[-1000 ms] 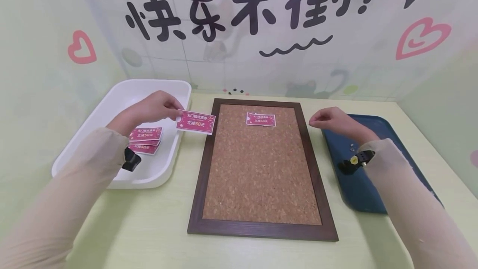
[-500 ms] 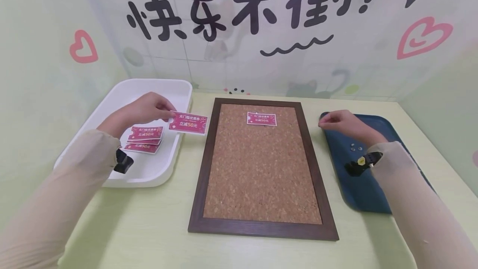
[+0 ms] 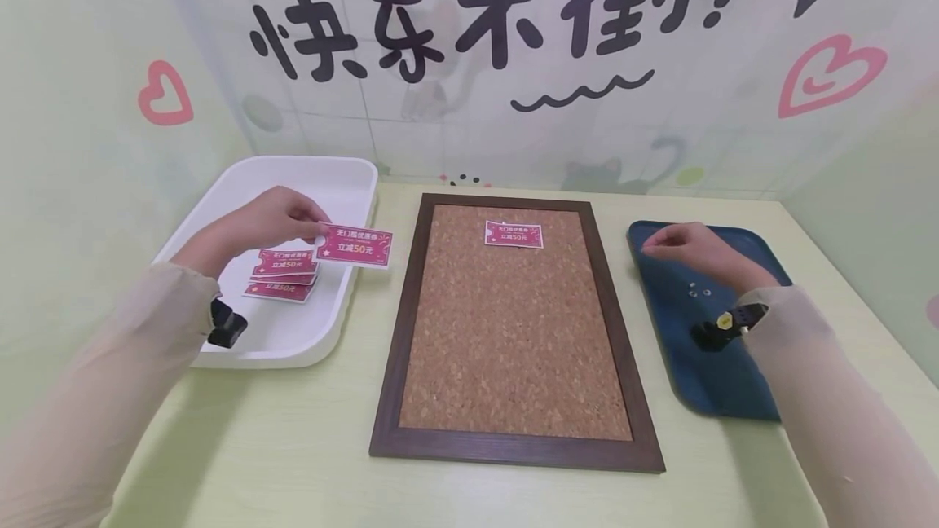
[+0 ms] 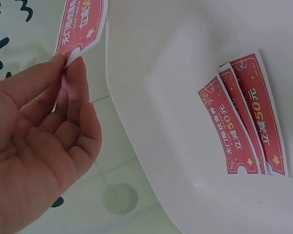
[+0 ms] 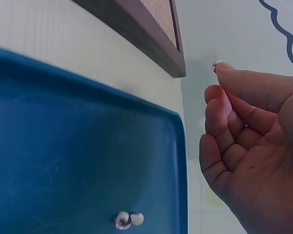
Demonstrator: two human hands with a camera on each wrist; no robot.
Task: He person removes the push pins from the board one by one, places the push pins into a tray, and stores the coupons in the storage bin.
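We see the left hand [image 3: 275, 220] pinching a red coupon [image 3: 354, 244] by its left end between thumb and fingertips [image 4: 74, 73]. The coupon is held level over the right rim of the white tray [image 3: 345, 300], its long axis running left to right and its free end pointing toward the cork board [image 3: 509, 324]. A second ago the same coupon reached closer to the board frame; the left hand has since drawn back over the tray. The coupon reads "立减50元" below a smaller line we cannot read for certain. Three more coupons [image 3: 284, 273] lie fanned on the tray floor, and one coupon [image 3: 513, 234] sits on the board near its top edge.

The right hand [image 3: 693, 251], fingers curled with thumb meeting fingertip, now hangs above the blue tray [image 3: 704, 381]; earlier it was left of the tray rim. Whether it grips anything we cannot tell. Two small pins [image 5: 128, 219] lie in that tray. The wall behind the surface [image 3: 293, 446] reads "快乐不倒!".
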